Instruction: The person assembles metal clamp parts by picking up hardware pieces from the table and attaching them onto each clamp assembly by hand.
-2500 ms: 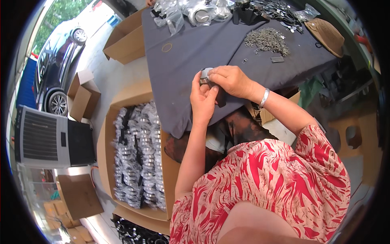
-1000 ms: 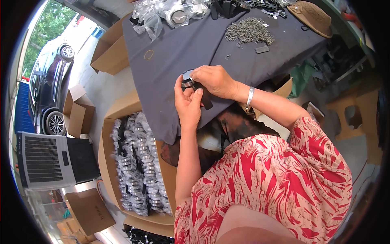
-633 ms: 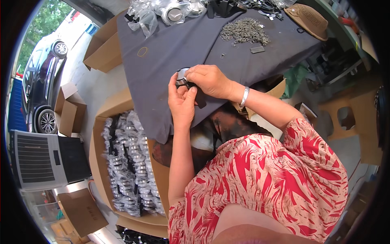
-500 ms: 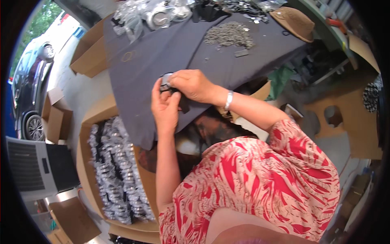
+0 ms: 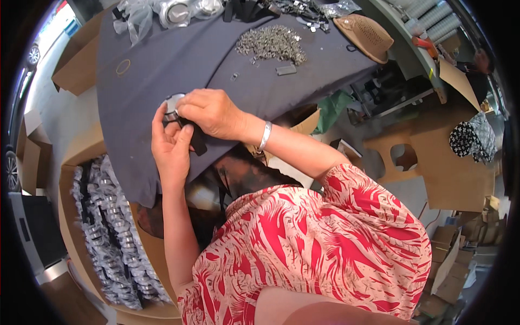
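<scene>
Counter (image 5: 319, 67) under a slate-grey cloth (image 5: 162, 65) takes up the middle of the room, with a deep brown cardboard box (image 5: 84, 149) of clear-wrapped, silver-ringed pieces (image 5: 116, 227) by the person's left arm. Across the cloth lie a heap of small dull-metal links (image 5: 271, 44) and a tan woven hat (image 5: 364, 38), well apart from the hands. The right grip (image 5: 214, 111) reaches over from the right, fingertips bunched tight; the left grip (image 5: 172, 143) rises from below, thumb and fingers drawn in. A flat black strap (image 5: 199, 142) comes out beneath the right palm, its long axis slanting down-right toward the body. Up-left of it, over the cloth, both grips have hold of a round, dark-rimmed silver disc (image 5: 172, 105): beyond the left palm, left of the right knuckles, neither hand nearer. What exactly the right fingertips pinch is hidden from me
</scene>
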Demonstrator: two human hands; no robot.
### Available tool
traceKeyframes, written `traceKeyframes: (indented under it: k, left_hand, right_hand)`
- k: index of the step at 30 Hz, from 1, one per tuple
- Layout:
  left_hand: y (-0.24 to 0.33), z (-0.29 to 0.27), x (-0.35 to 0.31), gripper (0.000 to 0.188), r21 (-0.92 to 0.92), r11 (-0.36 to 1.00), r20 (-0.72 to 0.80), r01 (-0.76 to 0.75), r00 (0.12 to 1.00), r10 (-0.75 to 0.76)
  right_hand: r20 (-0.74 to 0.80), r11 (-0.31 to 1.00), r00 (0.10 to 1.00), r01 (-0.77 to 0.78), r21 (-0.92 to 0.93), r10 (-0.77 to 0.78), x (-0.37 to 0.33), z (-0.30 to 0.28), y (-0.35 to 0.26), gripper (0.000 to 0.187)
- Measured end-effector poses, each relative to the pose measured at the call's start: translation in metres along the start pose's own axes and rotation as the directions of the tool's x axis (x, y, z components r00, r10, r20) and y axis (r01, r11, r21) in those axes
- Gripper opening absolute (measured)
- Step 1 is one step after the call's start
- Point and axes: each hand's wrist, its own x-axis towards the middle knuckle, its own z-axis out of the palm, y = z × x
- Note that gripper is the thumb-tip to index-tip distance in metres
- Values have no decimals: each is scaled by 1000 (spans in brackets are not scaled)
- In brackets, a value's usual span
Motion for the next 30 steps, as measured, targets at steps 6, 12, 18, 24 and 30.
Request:
traceKeyframes:
  k: [6, 12, 18, 24, 30]
  left_hand:
    - [0, -8, -2, 39, 254, 953, -94, -164, 977, 193]
    - [-16, -12, -10, 34, 117, 992, -45, -35, 998, 41]
    - [-2, 5, -12, 19, 45, 997, -103, -62, 992, 67]
    - [15, 5, -2, 15, 219, 974, -218, 62, 976, -13]
    - [10, 19, 10, 10, 267, 962, -186, -47, 978, 99]
  right_hand:
    - [-102, 990, 986, 137, 21, -134, 10, 6, -9, 12]
    - [-22, 986, 987, 158, -45, -159, -9, 1, -20, 13]
    - [-24, 998, 997, 68, -19, -68, -15, -1, -20, 14]
    - [-97, 998, 994, 56, 24, -53, -9, 15, -11, 10]
    - [-95, 999, 995, -35, 5, 35, -6, -12, -10, 11]
